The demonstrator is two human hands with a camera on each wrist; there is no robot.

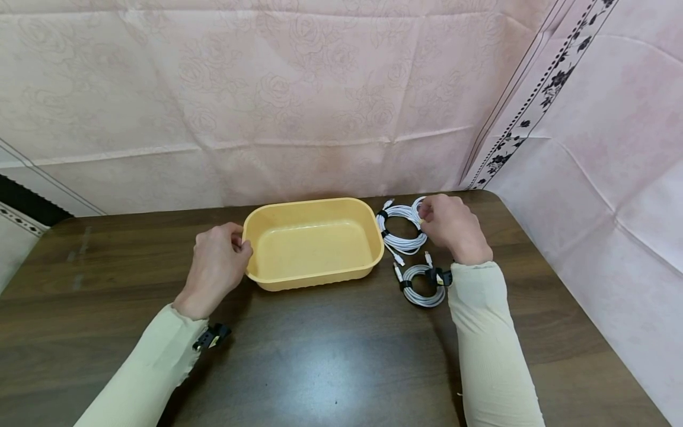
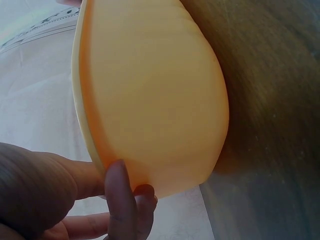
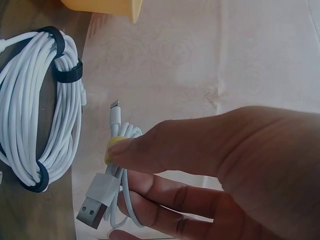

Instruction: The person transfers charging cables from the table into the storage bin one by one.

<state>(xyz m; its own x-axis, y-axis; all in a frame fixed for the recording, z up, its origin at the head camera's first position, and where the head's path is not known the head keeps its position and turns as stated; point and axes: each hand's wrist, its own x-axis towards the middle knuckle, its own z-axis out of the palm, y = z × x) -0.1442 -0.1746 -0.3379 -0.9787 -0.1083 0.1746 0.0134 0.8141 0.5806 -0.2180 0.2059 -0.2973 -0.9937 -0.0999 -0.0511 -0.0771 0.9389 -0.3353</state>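
White cable (image 3: 117, 170), bundled by a yellow tie, sits pinched in our right hand (image 1: 453, 228), its fingers (image 3: 165, 150) curled round it beyond two coiled cables (image 1: 402, 228) on the dark wooden surface (image 1: 320, 356). Our left hand (image 1: 216, 264) grips the yellow tub's (image 1: 315, 243) left rim, fingers (image 2: 120, 200) curled.

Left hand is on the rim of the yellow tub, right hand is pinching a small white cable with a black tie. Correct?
Not quite: the tie on the small white cable is yellow, not black, as the right wrist view shows. The left hand is on the rim of the yellow tub, and the right hand pinches that cable.
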